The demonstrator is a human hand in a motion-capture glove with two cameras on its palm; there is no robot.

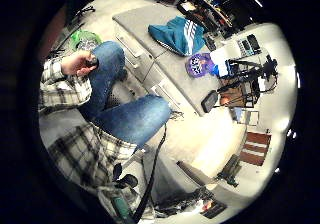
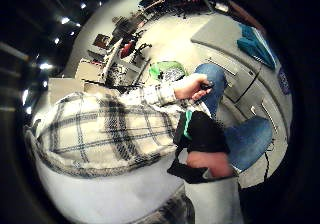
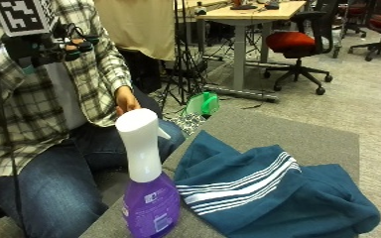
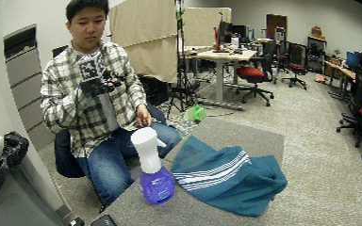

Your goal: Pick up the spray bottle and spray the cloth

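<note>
In the outside view a purple spray bottle [image 3: 150, 191] stands upright at the lower centre of the frame, its translucent rounded body topped by a tall white plastic neck and trigger head. Just beside it, to the right, lies the cloth [image 3: 276, 191], a soft teal towel with thin white stripes, crumpled into loose folds. Both rest on a table [image 3: 296, 136] with a grey, felt-like top. The gloved right hand [image 3: 48, 44] is raised at the upper left, in front of a plaid flannel shirt, well apart from the bottle; whether its fingers are spread or curled cannot be told, and it holds nothing visible. The bare left hand [image 3: 126, 103] hangs just behind the bottle's head. Behind are grey carpet and a red-seated office chair [image 3: 296, 44].

The wide outside view shows the seated person with the gloved hand at chest height in the left part of the frame, bottle and towel at lower centre on the grey table, and an open office with desks, chairs and a beige partition [image 4: 146, 37] behind.

In the little finger side palm view, the towel and bottle sit small on the grey table top; blue denim knees fill the centre.

In the thumb side palm view, plaid shirt fills the frame, with the table and teal cloth beyond the knees.
</note>
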